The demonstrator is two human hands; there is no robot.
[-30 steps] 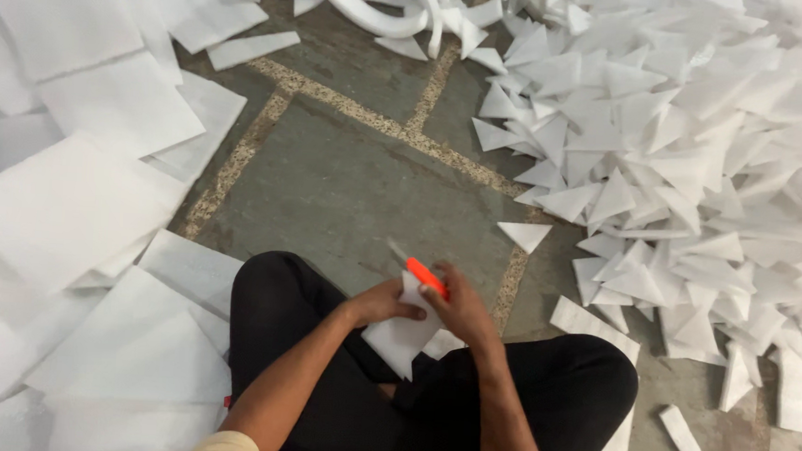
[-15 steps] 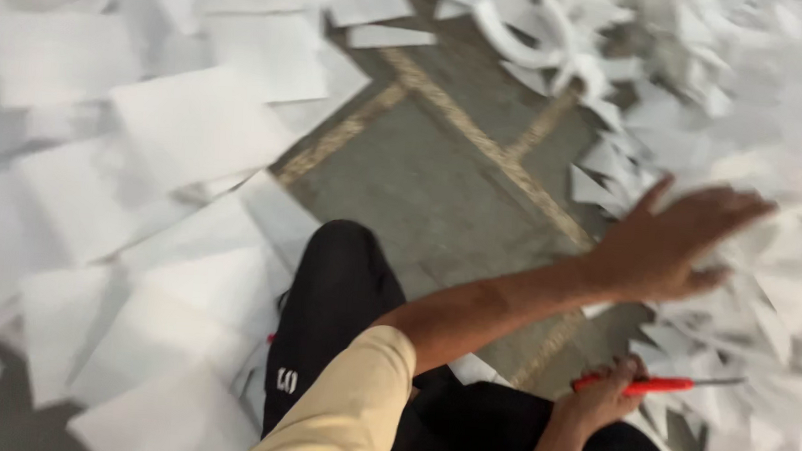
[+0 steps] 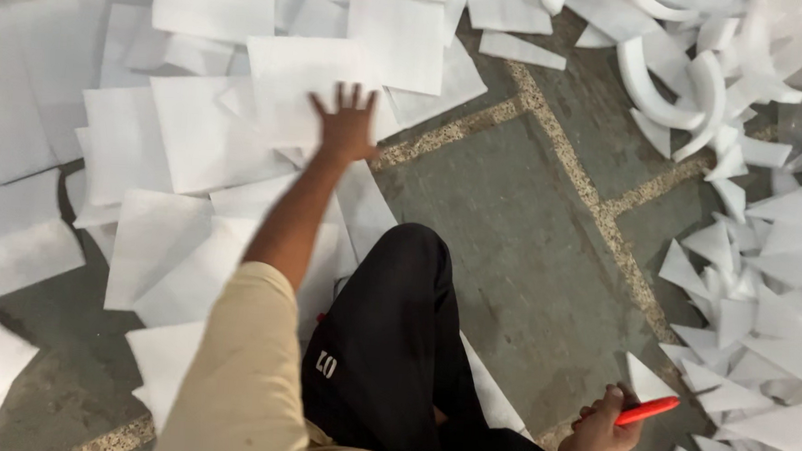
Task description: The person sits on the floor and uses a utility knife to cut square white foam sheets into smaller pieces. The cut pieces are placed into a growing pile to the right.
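Head view: left hand (image 3: 347, 127) has swung from the triangle pile on the right over to the left, now spread flat on a white foam sheet (image 3: 284, 91) in the stack. Right hand (image 3: 597, 434) stays closed around the orange cutter (image 3: 646, 410), low by the knee (image 3: 409, 253).

Looks like a fresh sheet is being fetched.

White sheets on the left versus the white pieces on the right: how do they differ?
The rectangular sheets are large and four-sided; the triangular pieces are small and three-cornered. The left hand rests spread on the sheets, while the right hand, beside the pieces, holds an orange cutter. Both lie scattered, overlapping, on the floor.
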